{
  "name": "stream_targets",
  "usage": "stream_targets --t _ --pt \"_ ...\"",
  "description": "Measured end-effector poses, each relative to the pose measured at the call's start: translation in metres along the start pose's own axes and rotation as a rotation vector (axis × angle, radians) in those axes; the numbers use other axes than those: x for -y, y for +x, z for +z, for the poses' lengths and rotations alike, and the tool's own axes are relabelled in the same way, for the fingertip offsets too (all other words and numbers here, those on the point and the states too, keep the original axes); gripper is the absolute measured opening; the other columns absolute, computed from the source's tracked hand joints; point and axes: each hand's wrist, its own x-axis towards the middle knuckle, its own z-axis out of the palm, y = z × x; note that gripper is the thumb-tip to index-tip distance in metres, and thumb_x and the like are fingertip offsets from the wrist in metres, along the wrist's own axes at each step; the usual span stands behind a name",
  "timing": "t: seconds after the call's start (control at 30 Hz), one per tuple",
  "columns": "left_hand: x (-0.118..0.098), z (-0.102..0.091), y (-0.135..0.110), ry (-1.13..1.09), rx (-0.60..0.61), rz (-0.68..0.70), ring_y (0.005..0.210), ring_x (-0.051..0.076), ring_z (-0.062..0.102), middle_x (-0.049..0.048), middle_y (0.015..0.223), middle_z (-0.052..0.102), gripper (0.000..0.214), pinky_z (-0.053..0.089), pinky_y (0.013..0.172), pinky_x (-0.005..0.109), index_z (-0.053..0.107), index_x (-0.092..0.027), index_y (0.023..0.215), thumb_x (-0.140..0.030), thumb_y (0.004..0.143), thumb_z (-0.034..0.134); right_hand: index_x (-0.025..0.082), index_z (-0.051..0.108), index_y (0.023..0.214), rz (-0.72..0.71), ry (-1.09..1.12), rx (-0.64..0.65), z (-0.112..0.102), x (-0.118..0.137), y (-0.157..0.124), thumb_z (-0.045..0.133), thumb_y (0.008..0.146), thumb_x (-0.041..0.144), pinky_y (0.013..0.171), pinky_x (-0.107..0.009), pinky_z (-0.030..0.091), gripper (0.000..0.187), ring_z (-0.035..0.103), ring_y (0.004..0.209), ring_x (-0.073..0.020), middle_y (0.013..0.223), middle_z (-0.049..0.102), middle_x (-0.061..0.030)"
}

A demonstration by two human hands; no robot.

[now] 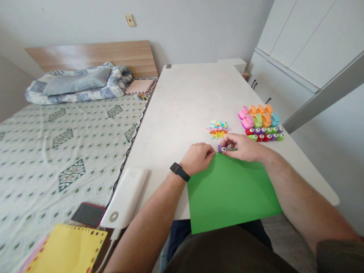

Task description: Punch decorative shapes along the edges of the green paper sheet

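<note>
A sheet of green paper (234, 193) lies on the table's near part and hangs past its front edge toward my lap. My left hand (197, 157), with a black watch on the wrist, is closed at the sheet's top left corner, fingertips pinching its edge. My right hand (241, 147) grips a small purple craft punch (220, 148) at the sheet's far edge, just right of my left fingertips. A white disc with a dark star shape shows on the punch. Just beyond the hands is a pile of colourful paper cut-outs (218, 129).
Right of the pile stand several large craft punches (257, 115) and rows of small punches (264, 134). A white power bank (126, 197) with a cable lies at the table's left edge. On the bed are a phone (88, 214) and yellow paper (65, 248) with punched edges.
</note>
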Motion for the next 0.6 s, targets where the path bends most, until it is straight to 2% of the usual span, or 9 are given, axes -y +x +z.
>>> stream_targets --t 0.23,0.4,0.6 --pt "-0.0002 -0.0002 -0.0006 0.007 -0.010 0.013 0.081 0.018 0.066 0.0061 0.087 0.072 0.020 0.049 0.076 0.030 0.072 -0.018 0.091 -0.027 0.097 0.054 0.022 0.068 0.097 -0.024 0.014 -0.008 0.0016 -0.0001 -0.0012 0.071 0.077 0.028 0.078 -0.033 0.054 0.021 0.068 0.083 -0.0184 0.096 0.073 -0.0039" --pt "0.0007 0.0006 -0.0013 0.004 -0.021 0.011 0.080 0.018 0.065 0.0058 0.087 0.072 0.021 0.048 0.075 0.030 0.072 -0.018 0.092 -0.028 0.097 0.054 0.022 0.067 0.098 -0.071 -0.054 -0.018 0.0032 -0.0043 -0.0009 0.070 0.080 0.027 0.083 -0.035 0.054 0.019 0.068 0.088 -0.0194 0.102 0.073 -0.0052" --pt "0.0010 0.0029 -0.0013 -0.004 -0.041 0.028 0.081 0.018 0.065 0.0053 0.088 0.072 0.018 0.048 0.075 0.029 0.071 -0.018 0.091 -0.026 0.096 0.055 0.022 0.067 0.099 -0.127 -0.066 0.036 0.0095 -0.0082 -0.0014 0.070 0.079 0.023 0.088 -0.035 0.053 0.020 0.068 0.094 -0.0203 0.101 0.072 -0.0040"
